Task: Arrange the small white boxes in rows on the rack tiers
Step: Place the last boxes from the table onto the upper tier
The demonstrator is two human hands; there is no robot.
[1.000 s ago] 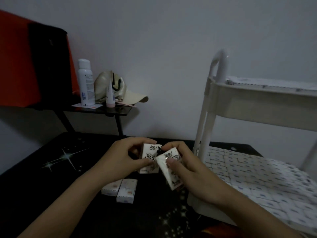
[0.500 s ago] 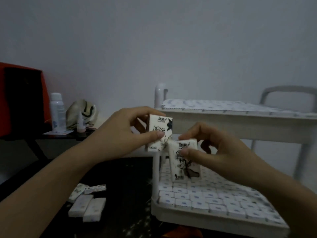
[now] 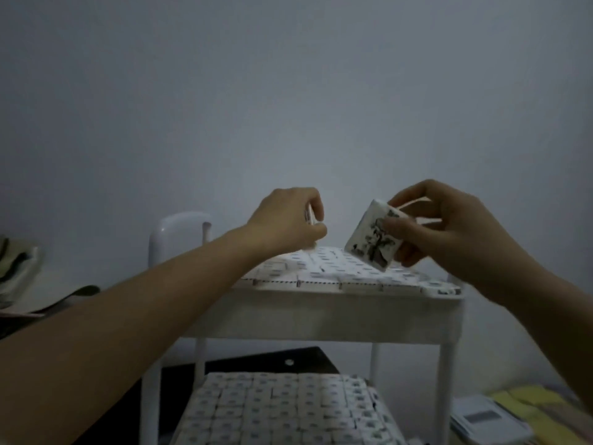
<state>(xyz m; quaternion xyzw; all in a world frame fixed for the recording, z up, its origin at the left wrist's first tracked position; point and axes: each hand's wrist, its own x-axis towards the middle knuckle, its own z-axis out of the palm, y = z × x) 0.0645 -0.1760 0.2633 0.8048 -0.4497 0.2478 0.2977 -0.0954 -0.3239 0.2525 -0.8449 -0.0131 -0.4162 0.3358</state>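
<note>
A white rack [image 3: 327, 311] stands in front of me with two tiers in view. Rows of small white boxes cover the upper tier [image 3: 340, 271] and the lower tier [image 3: 276, 409]. My left hand [image 3: 287, 221] hovers over the left part of the upper tier, closed on a small white box of which only an edge [image 3: 86, 217] shows. My right hand [image 3: 449, 226] holds another small white box [image 3: 373, 240] with a dark floral print, tilted, above the right part of the upper tier.
The rack's rounded handle [image 3: 179, 229] rises at the back left. A black table [image 3: 266, 359] lies behind the lower tier. A cap [image 3: 16, 268] sits far left. A white device [image 3: 487, 419] and yellow papers [image 3: 539, 409] lie at the lower right.
Both hands have risen from table height to above the upper tier, each carrying its box. My view has swung right and up, so the loose boxes on the table have left the frame.
</note>
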